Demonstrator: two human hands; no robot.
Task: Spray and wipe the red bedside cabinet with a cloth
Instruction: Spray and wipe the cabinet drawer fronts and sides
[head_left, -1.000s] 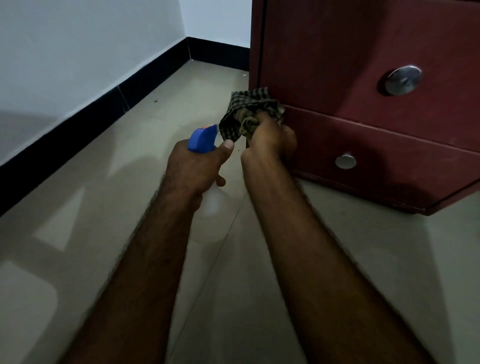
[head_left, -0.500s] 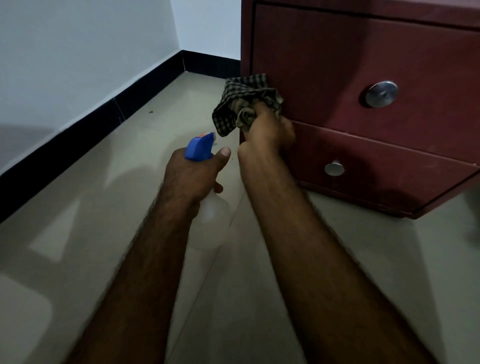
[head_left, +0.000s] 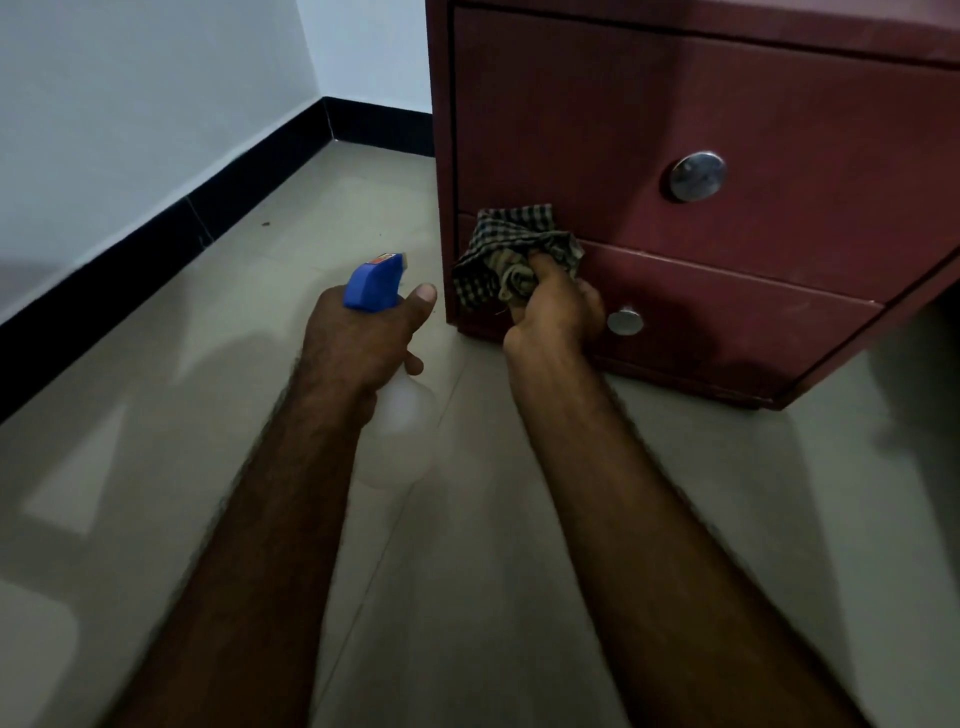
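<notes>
Pale beige floor tiles (head_left: 156, 467) run to a black skirting (head_left: 156, 223) under a white wall (head_left: 130, 130). Near the corner the red bedside cabinet (head_left: 649, 104) stands on the floor, its two drawer fronts facing the person who reaches toward it from low down. Their right hand (head_left: 556, 312) is bunched around a checked cloth (head_left: 514, 244), fingers curled into its folds. It presses the cloth against the left edge of the cabinet front, where the upper drawer meets the lower drawer (head_left: 727, 322), close beside the small lower knob (head_left: 625, 321). The larger upper knob (head_left: 696, 176) is well apart from it. Their left hand (head_left: 358, 338) is wrapped round the neck of a spray bottle (head_left: 371, 286) with a blue head and a cloudy body, held clear of the cabinet with the nozzle pointed roughly toward it. I'd judge the job about midway: the front is being wiped at that left edge, but the light is too dim to show which parts are wet or done. The top and sides are hardly in view, so they probably remain. The only label is a small red-orange patch (head_left: 383, 258) on top of the spray head, too small to read, and no brand shows elsewhere.
</notes>
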